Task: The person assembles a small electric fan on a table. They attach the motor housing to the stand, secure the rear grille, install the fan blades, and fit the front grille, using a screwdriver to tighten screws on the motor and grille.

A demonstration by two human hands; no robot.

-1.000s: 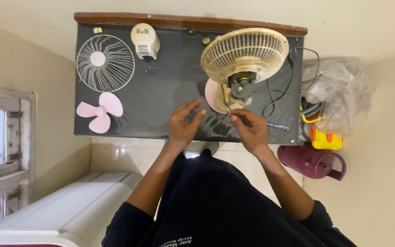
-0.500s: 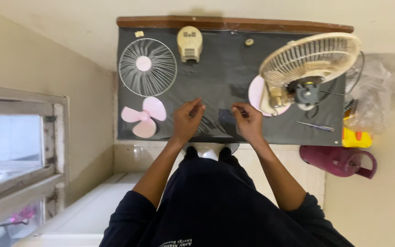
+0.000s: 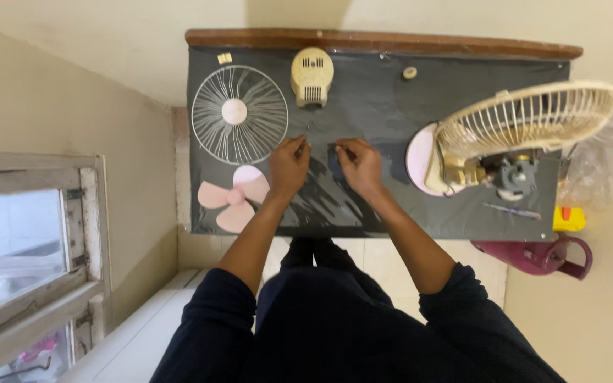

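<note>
Both my hands rest on the dark sheet covering the table, near its middle. My left hand has its fingertips pinched together just right of the round wire front grille and above the pink fan blade. My right hand is a short gap to its right, fingers curled and pinched too. Anything held between the fingertips is too small to see. The fan body with its cream rear grille lies tilted at the right of the table.
A cream motor cover and a small round knob lie at the back. A screwdriver lies in front of the fan body. A pink jug, a yellow object and a plastic bag stand right; a window is left.
Both hands have left the fan's motor and moved left to the middle of the table. My head has turned left as well, so the fan body now sits at the right.
</note>
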